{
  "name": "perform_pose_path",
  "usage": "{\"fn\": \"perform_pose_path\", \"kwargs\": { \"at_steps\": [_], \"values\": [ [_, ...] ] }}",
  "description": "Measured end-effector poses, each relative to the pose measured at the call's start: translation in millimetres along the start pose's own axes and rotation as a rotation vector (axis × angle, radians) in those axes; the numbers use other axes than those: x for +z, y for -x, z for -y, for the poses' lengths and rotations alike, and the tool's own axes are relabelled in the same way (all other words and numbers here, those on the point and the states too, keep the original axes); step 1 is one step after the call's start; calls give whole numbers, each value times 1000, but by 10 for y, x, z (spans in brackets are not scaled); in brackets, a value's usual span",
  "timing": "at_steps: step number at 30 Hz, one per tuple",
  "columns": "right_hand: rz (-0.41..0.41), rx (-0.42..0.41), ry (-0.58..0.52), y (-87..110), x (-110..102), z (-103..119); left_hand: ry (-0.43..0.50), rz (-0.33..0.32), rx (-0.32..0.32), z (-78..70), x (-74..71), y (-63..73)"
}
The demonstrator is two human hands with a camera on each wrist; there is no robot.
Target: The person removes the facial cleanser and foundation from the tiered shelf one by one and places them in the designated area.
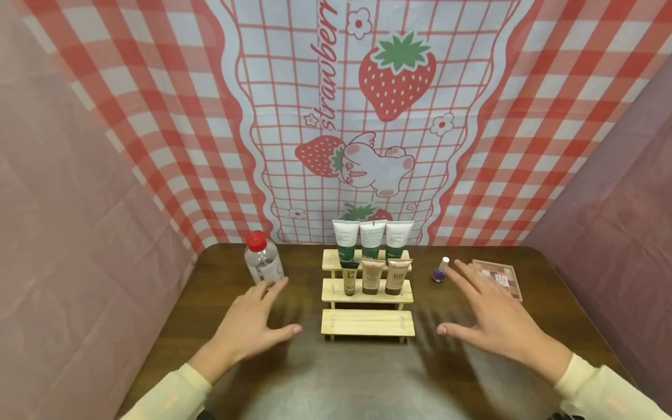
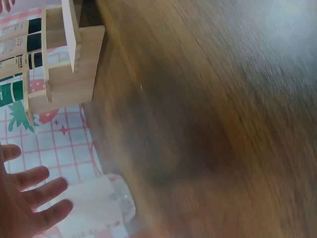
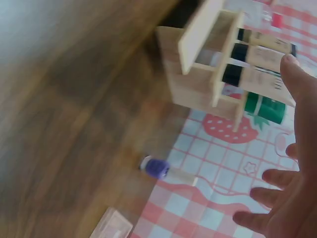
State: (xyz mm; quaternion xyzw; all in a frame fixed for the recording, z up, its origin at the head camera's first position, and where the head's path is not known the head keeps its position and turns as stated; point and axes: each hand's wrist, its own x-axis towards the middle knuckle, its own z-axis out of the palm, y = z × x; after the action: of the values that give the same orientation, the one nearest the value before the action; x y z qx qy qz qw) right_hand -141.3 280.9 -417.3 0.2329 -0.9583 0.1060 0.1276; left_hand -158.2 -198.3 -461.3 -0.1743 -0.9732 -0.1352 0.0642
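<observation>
My left hand [image 1: 247,321] is held above the table with fingers spread, holding nothing. Just beyond its fingertips stands a clear bottle [image 1: 265,259] with a red cap, also visible in the left wrist view as a pale bottle [image 2: 94,206]. On the other side my right hand [image 1: 499,318] hovers, fingers apart and grasping nothing. Nearest to it are a purple nail polish bottle [image 1: 440,273] with a white cap and an eyeshadow palette [image 1: 506,279], which the hand partly covers. Between the hands stands a three-step wooden rack [image 1: 367,324].
White-and-green tubes [image 1: 373,236] line the rack's top step. The middle step bears two beige tubes [image 1: 371,277] and a smaller dark-capped tube [image 1: 349,280]. A strawberry-print cloth [image 1: 336,105] hangs behind the dark wooden table [image 1: 336,385]; pinkish curtains [image 1: 68,233] flank it.
</observation>
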Motion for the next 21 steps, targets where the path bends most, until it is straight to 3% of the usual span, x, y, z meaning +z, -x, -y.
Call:
{"fn": "perform_pose_path", "kwargs": {
  "at_steps": [9,14,21],
  "values": [
    [-88,57,-335,-226,-69,76,372,89,-171,-150,112,-73],
    [-98,66,-411,-383,-23,158,601,103,-229,-222,238,-147],
    [-81,114,-466,-503,80,253,807,114,-314,-303,345,-195]
  ]
}}
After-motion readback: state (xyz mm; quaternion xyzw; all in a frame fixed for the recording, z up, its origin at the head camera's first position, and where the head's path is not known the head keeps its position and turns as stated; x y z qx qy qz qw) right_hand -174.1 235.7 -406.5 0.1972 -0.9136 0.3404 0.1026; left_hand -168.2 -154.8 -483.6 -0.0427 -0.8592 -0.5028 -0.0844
